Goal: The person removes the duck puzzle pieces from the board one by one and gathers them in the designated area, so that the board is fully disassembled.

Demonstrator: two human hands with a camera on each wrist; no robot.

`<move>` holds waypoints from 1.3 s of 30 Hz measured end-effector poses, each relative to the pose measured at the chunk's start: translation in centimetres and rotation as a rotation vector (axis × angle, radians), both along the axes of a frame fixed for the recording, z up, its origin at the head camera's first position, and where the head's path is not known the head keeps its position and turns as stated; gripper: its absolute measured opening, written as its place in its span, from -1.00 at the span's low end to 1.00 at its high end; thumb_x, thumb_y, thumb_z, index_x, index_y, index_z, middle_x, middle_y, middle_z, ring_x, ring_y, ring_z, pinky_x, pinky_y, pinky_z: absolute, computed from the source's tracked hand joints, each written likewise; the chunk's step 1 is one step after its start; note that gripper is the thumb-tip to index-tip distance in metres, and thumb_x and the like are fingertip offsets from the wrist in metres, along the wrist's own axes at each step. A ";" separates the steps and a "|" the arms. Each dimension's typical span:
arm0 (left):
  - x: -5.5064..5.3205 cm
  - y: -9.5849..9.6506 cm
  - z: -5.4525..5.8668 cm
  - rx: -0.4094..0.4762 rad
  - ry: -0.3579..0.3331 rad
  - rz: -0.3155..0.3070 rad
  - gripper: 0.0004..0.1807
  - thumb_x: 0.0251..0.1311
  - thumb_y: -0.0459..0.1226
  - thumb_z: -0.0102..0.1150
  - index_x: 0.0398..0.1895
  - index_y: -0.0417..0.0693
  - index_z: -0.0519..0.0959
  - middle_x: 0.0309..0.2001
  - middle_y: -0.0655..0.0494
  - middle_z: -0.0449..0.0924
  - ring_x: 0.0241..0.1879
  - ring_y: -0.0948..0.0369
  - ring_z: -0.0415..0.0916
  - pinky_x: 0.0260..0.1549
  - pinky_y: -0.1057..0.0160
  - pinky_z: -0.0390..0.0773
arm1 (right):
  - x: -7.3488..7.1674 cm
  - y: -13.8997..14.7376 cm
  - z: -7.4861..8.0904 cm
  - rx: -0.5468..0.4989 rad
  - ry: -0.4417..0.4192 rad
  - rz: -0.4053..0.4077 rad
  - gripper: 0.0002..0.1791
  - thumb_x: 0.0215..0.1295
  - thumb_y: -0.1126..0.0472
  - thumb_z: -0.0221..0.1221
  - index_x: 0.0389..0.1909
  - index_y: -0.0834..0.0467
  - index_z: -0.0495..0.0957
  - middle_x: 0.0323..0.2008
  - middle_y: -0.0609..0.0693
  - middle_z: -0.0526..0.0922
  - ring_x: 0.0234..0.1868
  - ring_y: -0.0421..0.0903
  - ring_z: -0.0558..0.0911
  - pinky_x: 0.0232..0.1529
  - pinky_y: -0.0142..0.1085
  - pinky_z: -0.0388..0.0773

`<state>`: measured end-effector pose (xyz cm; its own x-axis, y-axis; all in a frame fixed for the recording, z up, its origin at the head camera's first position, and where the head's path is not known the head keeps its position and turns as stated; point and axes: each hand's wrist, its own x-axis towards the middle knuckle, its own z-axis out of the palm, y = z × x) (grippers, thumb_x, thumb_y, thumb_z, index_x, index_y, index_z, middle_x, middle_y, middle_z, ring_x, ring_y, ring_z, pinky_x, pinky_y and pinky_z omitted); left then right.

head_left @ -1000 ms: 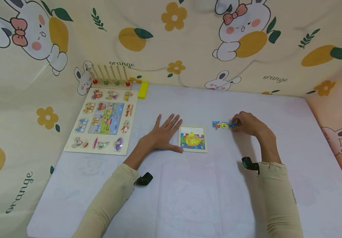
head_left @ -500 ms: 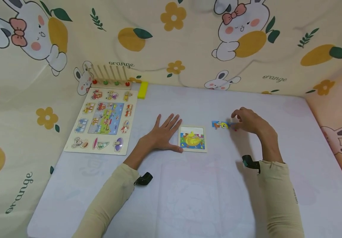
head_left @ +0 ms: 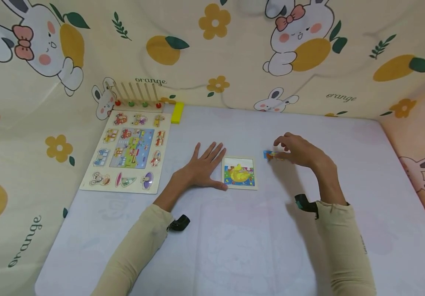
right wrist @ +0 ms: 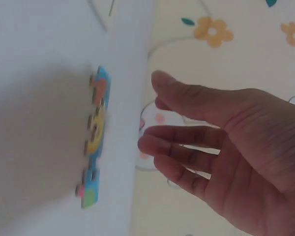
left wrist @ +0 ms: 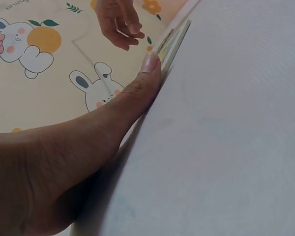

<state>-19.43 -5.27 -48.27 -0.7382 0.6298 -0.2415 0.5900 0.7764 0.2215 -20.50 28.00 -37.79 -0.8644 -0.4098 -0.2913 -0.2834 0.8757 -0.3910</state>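
Note:
My left hand (head_left: 202, 169) lies flat on the table with fingers spread. Its thumb touches the lower left edge of a small square puzzle tray (head_left: 242, 163), as the left wrist view also shows at the thumb (left wrist: 132, 93). In that tray, jigsaw pieces form a yellow duck (head_left: 240, 175), below a bare white strip along the top. Right of it, several jigsaw pieces (right wrist: 96, 132) lie in a row on the table, coloured blue, orange, yellow and green. Over this row hovers my right hand (head_left: 303, 153), fingers loosely bent, apart from the pieces and holding nothing.
A large vehicle peg-puzzle board (head_left: 132, 181) lies at the left. Behind it stands a wooden rack (head_left: 138, 107) with upright rods and red and green beads, beside a yellow block (head_left: 177, 112). Patterned cloth (head_left: 234, 53) rises at the table's back.
My right hand has let go of the row's right end, lifted slightly and moved left above the row, covering more of it in the head view. The left hand stays still.

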 end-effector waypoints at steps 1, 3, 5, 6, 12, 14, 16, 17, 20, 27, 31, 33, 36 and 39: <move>0.0 0.0 0.0 0.000 -0.001 -0.003 0.42 0.10 0.59 0.04 0.72 0.08 -0.44 0.72 0.10 -0.63 0.72 0.06 -0.65 0.60 -0.34 -0.56 | 0.0 -0.3 0.0 -0.012 0.007 0.015 -0.54 0.45 0.19 0.29 0.26 0.32 0.54 0.10 0.33 0.57 0.16 0.28 0.60 0.15 0.18 0.58; -0.1 -0.1 0.0 0.008 -0.004 -0.009 0.42 0.11 0.57 0.06 0.72 0.06 -0.44 0.72 0.09 -0.62 0.72 0.06 -0.65 0.60 -0.34 -0.56 | 0.1 -1.0 0.0 -0.039 0.033 0.054 -0.55 0.44 0.19 0.31 0.23 0.32 0.56 0.07 0.31 0.60 0.14 0.26 0.61 0.16 0.16 0.58; -0.2 -0.2 0.2 0.009 -0.008 -0.015 0.42 0.11 0.56 0.08 0.72 0.05 -0.44 0.72 0.09 -0.62 0.72 0.05 -0.65 0.60 -0.35 -0.56 | 0.2 -1.7 0.0 -0.071 0.045 0.089 -0.57 0.43 0.21 0.32 0.21 0.33 0.58 0.04 0.30 0.61 0.11 0.23 0.62 0.15 0.14 0.59; -0.2 -0.2 0.2 0.009 -0.011 -0.017 0.42 0.11 0.56 0.08 0.71 0.05 -0.44 0.72 0.08 -0.62 0.72 0.05 -0.65 0.60 -0.35 -0.56 | 0.2 -2.1 0.0 -0.091 0.048 0.106 -0.58 0.42 0.22 0.32 0.20 0.33 0.58 0.02 0.29 0.62 0.10 0.22 0.63 0.16 0.13 0.59; -0.2 -0.3 0.5 0.044 -0.041 -0.018 0.36 0.17 0.50 0.10 0.72 0.03 -0.39 0.73 0.06 -0.58 0.73 0.03 -0.61 0.60 -0.36 -0.55 | 0.7 -4.5 -0.6 -0.153 0.032 0.171 -0.61 0.42 0.23 0.32 0.18 0.32 0.60 -0.02 0.24 0.63 0.03 0.12 0.65 0.14 0.08 0.61; -0.2 -0.3 0.5 0.054 -0.047 -0.019 0.34 0.19 0.49 0.10 0.72 0.04 -0.38 0.73 0.05 -0.57 0.73 0.02 -0.61 0.59 -0.36 -0.55 | 0.9 -5.4 -0.9 -0.158 0.020 0.184 -0.61 0.41 0.23 0.33 0.17 0.30 0.60 -0.02 0.23 0.65 0.01 0.10 0.64 0.13 0.06 0.62; -0.2 -0.3 0.5 0.052 -0.049 -0.022 0.33 0.19 0.49 0.08 0.72 0.06 -0.38 0.73 0.05 -0.58 0.73 0.03 -0.62 0.59 -0.36 -0.55 | 1.2 -6.4 -1.2 -0.158 0.013 0.207 -0.61 0.40 0.23 0.34 0.17 0.30 0.61 -0.01 0.22 0.66 -0.01 0.09 0.64 0.12 0.04 0.63; -0.2 -0.3 0.5 0.047 -0.048 -0.025 0.33 0.19 0.50 0.07 0.72 0.06 -0.38 0.73 0.05 -0.59 0.73 0.02 -0.62 0.59 -0.37 -0.55 | 1.3 -6.9 -1.4 -0.159 0.006 0.215 -0.60 0.39 0.24 0.35 0.17 0.31 0.61 0.00 0.21 0.67 -0.01 0.09 0.64 0.12 0.04 0.63; -0.1 -0.3 0.6 0.043 -0.045 -0.029 0.33 0.19 0.50 0.08 0.72 0.06 -0.38 0.73 0.05 -0.59 0.73 0.02 -0.62 0.59 -0.38 -0.55 | 1.6 -8.3 -2.0 -0.150 -0.009 0.235 -0.55 0.35 0.24 0.38 0.20 0.32 0.59 -0.02 0.18 0.68 -0.04 0.06 0.63 0.09 -0.03 0.65; -0.1 -0.2 0.6 0.010 -0.036 -0.025 0.33 0.19 0.51 0.06 0.72 0.08 -0.40 0.73 0.07 -0.61 0.72 0.04 -0.65 0.59 -0.38 -0.54 | 2.2 -10.8 -2.7 -0.062 -0.040 0.214 -0.50 0.36 0.16 0.39 0.24 0.28 0.59 -0.13 0.08 0.67 -0.17 -0.04 0.57 -0.09 -0.20 0.60; -0.2 -0.1 0.5 0.003 -0.031 -0.029 0.34 0.18 0.52 0.05 0.72 0.09 -0.40 0.73 0.07 -0.62 0.72 0.04 -0.65 0.59 -0.37 -0.54 | 2.2 -11.4 -3.0 -0.010 -0.054 0.207 -0.57 0.36 0.14 0.40 0.16 0.24 0.64 -0.08 0.06 0.69 -0.16 -0.05 0.58 -0.08 -0.20 0.61; -0.2 -0.1 0.5 0.004 -0.031 -0.030 0.34 0.18 0.52 0.06 0.72 0.09 -0.40 0.73 0.07 -0.61 0.72 0.04 -0.64 0.59 -0.38 -0.53 | 2.1 -11.5 -3.2 0.007 -0.053 0.216 -0.60 0.34 0.13 0.41 0.11 0.22 0.66 -0.06 0.05 0.70 -0.15 -0.06 0.59 -0.07 -0.20 0.62; -0.1 -0.2 0.6 0.006 -0.035 -0.028 0.34 0.17 0.52 0.06 0.72 0.08 -0.40 0.73 0.07 -0.61 0.72 0.04 -0.65 0.59 -0.38 -0.54 | 2.0 -11.7 -3.5 0.011 -0.043 0.226 -0.63 0.31 0.14 0.44 0.05 0.22 0.66 -0.09 0.05 0.70 -0.17 -0.07 0.60 -0.07 -0.21 0.63; -0.1 -0.2 0.7 0.018 -0.039 -0.022 0.34 0.18 0.51 0.08 0.73 0.07 -0.37 0.73 0.06 -0.58 0.73 0.04 -0.63 0.59 -0.37 -0.54 | 2.0 -11.8 -3.7 -0.001 -0.031 0.224 -0.66 0.30 0.16 0.44 0.00 0.23 0.66 -0.10 0.06 0.71 -0.17 -0.07 0.62 -0.06 -0.20 0.65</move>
